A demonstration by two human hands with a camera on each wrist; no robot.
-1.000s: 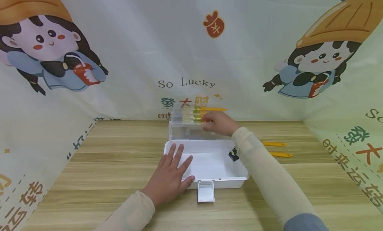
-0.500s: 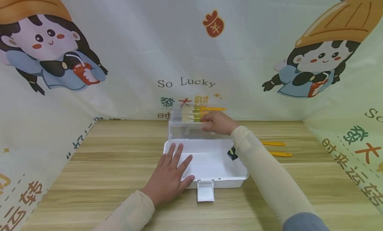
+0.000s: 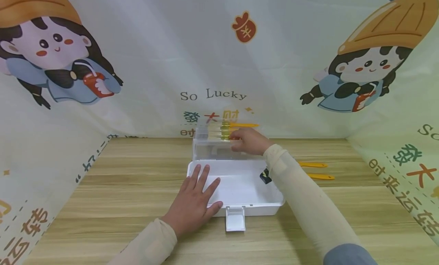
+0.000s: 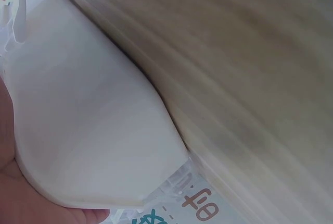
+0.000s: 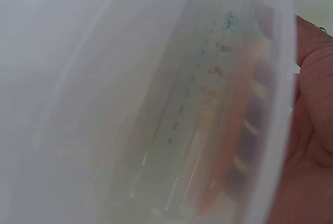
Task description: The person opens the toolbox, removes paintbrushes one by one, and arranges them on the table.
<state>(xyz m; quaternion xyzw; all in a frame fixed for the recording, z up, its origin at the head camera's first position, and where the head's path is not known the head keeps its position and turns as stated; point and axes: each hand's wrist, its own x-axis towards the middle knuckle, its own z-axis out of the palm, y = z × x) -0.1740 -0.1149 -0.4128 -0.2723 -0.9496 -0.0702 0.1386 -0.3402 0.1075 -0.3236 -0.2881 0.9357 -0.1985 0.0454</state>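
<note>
So we're looking at a white box [image 3: 262, 211] on the wood-grain desk [image 3: 144, 173], with a see-through tray [image 3: 201, 134] standing at its 12 o'clock. We can see brushes [image 3: 244, 125] lying in that tray, bristles toward 9 o'clock, orange handles toward 3. The right hand [image 3: 252, 140] is right at it, its grip curled round the handle of the nearest brush [image 3: 219, 137]; from the right wrist we only get that hazily through the plastic. Meanwhile we've got the left hand [image 3: 193, 209] resting on the box rim around 8 o'clock, fingers straight and spread. We also spot a white latch [image 3: 235, 221] hanging at 6 o'clock, a small black patch [image 3: 265, 176] near 2 (too small to make out), and two loose orange handles [image 3: 322, 177] on the desk past 3, partly behind the sleeve [image 3: 305, 192].
</note>
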